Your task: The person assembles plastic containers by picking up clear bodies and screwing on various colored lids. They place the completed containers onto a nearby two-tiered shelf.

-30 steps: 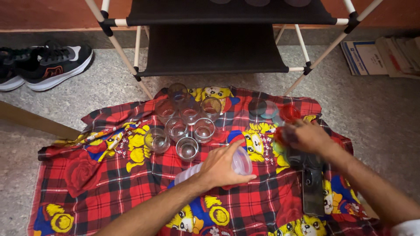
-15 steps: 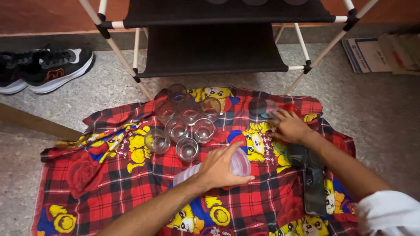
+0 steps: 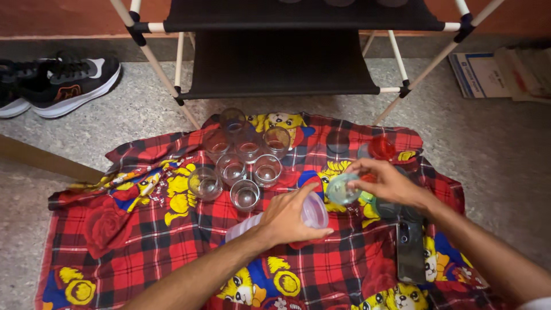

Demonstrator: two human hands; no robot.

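The left hand (image 3: 290, 218) is lying curled around a clear plastic bottle (image 3: 275, 220) on its side on the red plaid cloth (image 3: 132, 241), its open mouth pointing toward three o'clock. The right hand (image 3: 387, 182) is pinching a small pale green lid (image 3: 342, 189) between thumb and fingertips, just beside the bottle's mouth at its two o'clock. A cluster of empty drinking glasses (image 3: 244, 163) is standing upright on the cloth at the left hand's eleven o'clock, close together, the nearest one just beyond the knuckles. At one o'clock from the right hand a round red lid (image 3: 381, 147) is lying flat, with a dark lid (image 3: 338, 141) beside it at its nine o'clock. A dark phone (image 3: 411, 251) is lying at five o'clock from the right hand, partly under the forearm. Beyond the cloth, at twelve o'clock, a rack of white tubes and black fabric shelves (image 3: 281, 63) is standing on the speckled floor (image 3: 505, 149). Black and white sneakers (image 3: 57, 83) are sitting at ten o'clock, and a stack of flat books and papers (image 3: 505, 72), pale blue and cream, is lying at two o'clock.
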